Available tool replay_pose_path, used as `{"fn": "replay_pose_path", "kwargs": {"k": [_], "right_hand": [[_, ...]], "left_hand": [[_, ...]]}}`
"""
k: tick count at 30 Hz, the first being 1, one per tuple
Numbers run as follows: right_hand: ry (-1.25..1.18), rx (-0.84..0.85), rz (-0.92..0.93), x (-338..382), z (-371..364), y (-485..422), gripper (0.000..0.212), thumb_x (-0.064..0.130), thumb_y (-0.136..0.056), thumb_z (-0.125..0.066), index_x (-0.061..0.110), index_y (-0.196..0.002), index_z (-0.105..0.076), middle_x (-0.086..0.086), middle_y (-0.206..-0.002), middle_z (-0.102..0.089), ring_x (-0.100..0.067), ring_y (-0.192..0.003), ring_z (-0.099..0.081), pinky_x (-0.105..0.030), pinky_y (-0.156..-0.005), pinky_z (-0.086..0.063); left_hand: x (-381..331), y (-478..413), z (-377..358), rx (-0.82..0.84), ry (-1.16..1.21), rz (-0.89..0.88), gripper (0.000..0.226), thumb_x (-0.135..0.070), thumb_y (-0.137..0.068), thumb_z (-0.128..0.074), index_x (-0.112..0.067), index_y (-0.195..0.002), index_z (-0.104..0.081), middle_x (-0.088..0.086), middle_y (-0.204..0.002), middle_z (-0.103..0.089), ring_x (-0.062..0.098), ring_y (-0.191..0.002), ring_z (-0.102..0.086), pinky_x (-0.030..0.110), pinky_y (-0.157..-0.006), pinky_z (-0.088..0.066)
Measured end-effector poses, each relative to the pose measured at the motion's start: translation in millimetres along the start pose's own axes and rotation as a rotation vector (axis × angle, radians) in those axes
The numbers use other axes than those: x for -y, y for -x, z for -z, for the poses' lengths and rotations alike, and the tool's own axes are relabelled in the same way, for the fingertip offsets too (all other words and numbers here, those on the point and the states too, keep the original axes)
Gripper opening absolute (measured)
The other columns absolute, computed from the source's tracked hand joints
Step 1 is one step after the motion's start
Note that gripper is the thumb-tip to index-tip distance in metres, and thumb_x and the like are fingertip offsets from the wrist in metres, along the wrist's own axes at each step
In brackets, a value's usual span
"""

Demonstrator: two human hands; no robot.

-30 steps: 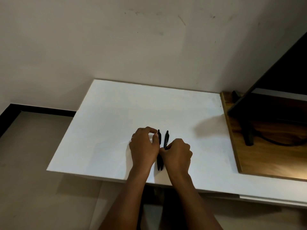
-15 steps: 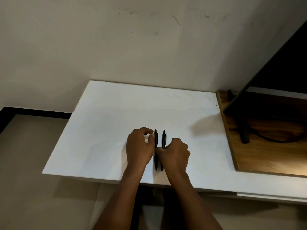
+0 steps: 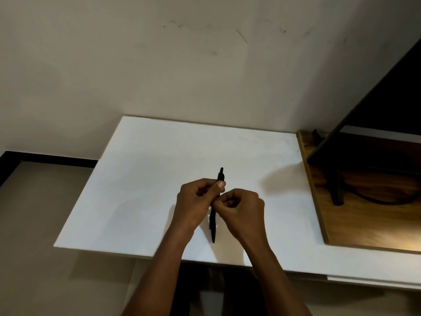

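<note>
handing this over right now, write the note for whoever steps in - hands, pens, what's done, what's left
Left hand: grips the upper part of the black pens, thumb over them.
Right hand: pinches the same pens just below, fingers curled.
Pens: one dark bundle, count unclear, pointing away from the person over the middle of the white tabletop. Whether the near tip touches it is unclear.
Done: pens are bunched in both hands.
Left: probably settle the bundle in one hand or lay it down; neither done yet.
Nearby: wooden board with a black stand, at the right.
</note>
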State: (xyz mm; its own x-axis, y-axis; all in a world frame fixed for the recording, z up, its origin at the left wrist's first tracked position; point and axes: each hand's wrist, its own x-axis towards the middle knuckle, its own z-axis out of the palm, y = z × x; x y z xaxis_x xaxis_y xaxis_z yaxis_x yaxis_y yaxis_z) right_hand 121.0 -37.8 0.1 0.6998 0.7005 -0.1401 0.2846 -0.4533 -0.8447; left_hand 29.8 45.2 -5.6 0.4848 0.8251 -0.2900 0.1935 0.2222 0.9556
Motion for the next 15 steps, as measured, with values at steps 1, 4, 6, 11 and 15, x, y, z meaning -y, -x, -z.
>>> {"fn": "replay_pose_path", "kwargs": {"k": [1, 4, 6, 11, 15], "right_hand": [[-0.024, 0.049, -0.003, 0.1, 2.1, -0.3, 0.013, 0.029, -0.076, -0.077, 0.018, -0.069, -0.075, 0.004, -0.056, -0.071, -0.005, -0.056, -0.068, -0.013, -0.053, -0.051], [-0.218, 0.111, -0.053, -2.1, 14.5, -5.5, 0.015, 0.029, -0.08, -0.079, 0.016, -0.073, -0.076, -0.001, -0.063, -0.074, -0.008, -0.054, -0.069, -0.017, -0.047, -0.049], [-0.374, 0.033, -0.078, -4.9, 22.7, -10.7, 0.008, 0.026, -0.085, -0.076, 0.018, -0.083, -0.077, -0.002, -0.075, -0.076, -0.012, -0.065, -0.072, -0.02, -0.055, -0.053], [-0.598, 0.03, -0.122, -7.9, 23.6, -15.3, 0.019, 0.028, -0.09, -0.073, 0.018, -0.105, -0.078, -0.003, -0.097, -0.079, -0.017, -0.093, -0.075, -0.031, -0.084, -0.06], [-0.627, 0.042, -0.121, -11.3, 23.6, -16.4, 0.012, 0.022, -0.089, -0.074, 0.014, -0.097, -0.079, -0.008, -0.091, -0.08, -0.022, -0.092, -0.076, -0.038, -0.092, -0.058]], "left_hand": [[-0.2, 0.1, 0.9, -0.006, -0.002, -0.01, 0.016, -0.032, -0.089, -0.072, -0.018, -0.092, -0.08, -0.001, -0.086, -0.08, 0.014, -0.088, -0.076, 0.032, -0.087, -0.058], [0.7, -0.4, 3.6, -0.057, -0.083, -0.06, 0.015, -0.03, -0.093, -0.067, -0.019, -0.093, -0.078, 0.0, -0.08, -0.079, 0.009, -0.079, -0.075, 0.029, -0.081, -0.058], [1.5, -0.5, 4.2, -0.053, -0.143, -0.087, 0.016, -0.029, -0.095, -0.065, -0.019, -0.094, -0.077, 0.002, -0.074, -0.076, 0.009, -0.067, -0.072, 0.033, -0.07, -0.059], [3.6, 2.4, -2.2, 0.056, -0.33, -0.197, 0.014, -0.029, -0.096, -0.063, -0.026, -0.094, -0.076, -0.006, -0.072, -0.072, 0.004, -0.062, -0.064, 0.02, -0.062, -0.051], [3.3, 2.5, -3.7, 0.081, -0.371, -0.246, 0.016, -0.026, -0.096, -0.063, -0.021, -0.098, -0.077, 0.001, -0.081, -0.076, -0.002, -0.071, -0.066, 0.007, -0.066, -0.047]]}}
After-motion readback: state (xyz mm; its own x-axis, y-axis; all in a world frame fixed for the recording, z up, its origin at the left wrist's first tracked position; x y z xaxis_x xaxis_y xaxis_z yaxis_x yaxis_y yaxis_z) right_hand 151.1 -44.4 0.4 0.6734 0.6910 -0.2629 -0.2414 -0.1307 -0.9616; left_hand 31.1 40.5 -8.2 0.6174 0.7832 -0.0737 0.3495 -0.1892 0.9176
